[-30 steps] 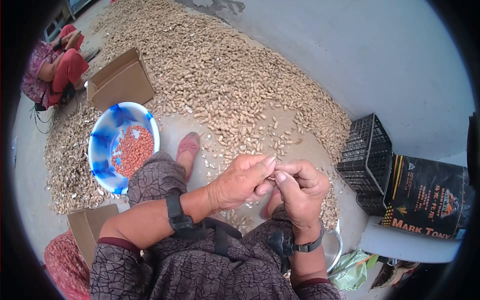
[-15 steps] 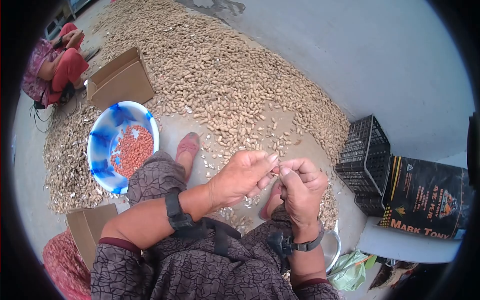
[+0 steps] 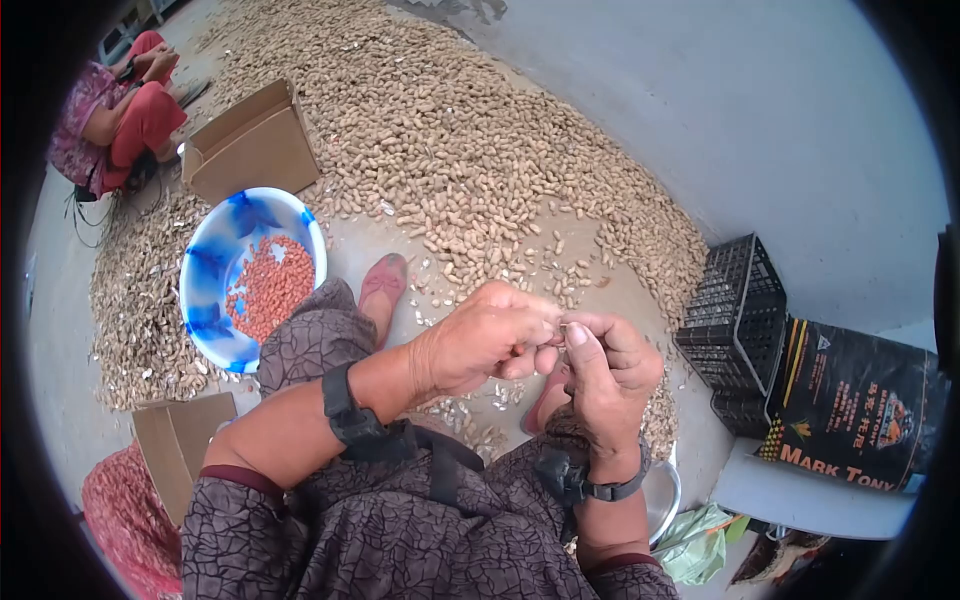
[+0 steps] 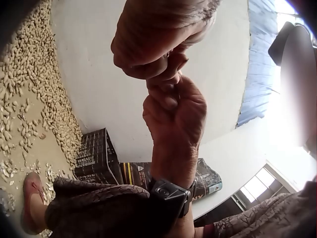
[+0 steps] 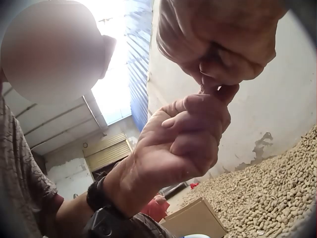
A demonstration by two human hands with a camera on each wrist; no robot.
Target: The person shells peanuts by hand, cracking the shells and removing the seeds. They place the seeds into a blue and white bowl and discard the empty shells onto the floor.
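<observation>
Both hands meet above the lap, thumbs and fingertips pinching together at a small peanut (image 3: 563,328), mostly covered by the fingers. My left hand (image 3: 488,340) has its fingers curled and its back upward; my right hand (image 3: 612,372) holds its thumb against the index finger. In the left wrist view the left hand (image 4: 161,39) is above the right hand (image 4: 176,119), fingertips touching. The right wrist view has the right hand (image 5: 220,39) over the left hand (image 5: 178,139). Reddish kernels (image 3: 272,285) lie in a blue-and-white basin (image 3: 200,270) beside the left knee.
Unshelled peanuts (image 3: 440,130) spread along the wall, with shells (image 3: 140,300) at left. Cardboard boxes (image 3: 255,155) stand near the basin. A black crate (image 3: 735,310), a printed black bag (image 3: 850,410) and a metal bowl (image 3: 660,495) are at right. Another person (image 3: 120,125) sits upper left.
The hands have drawn closer together, and the reddish piece seen between the fingertips half a second ago is now mostly hidden. The head view has shifted slightly.
</observation>
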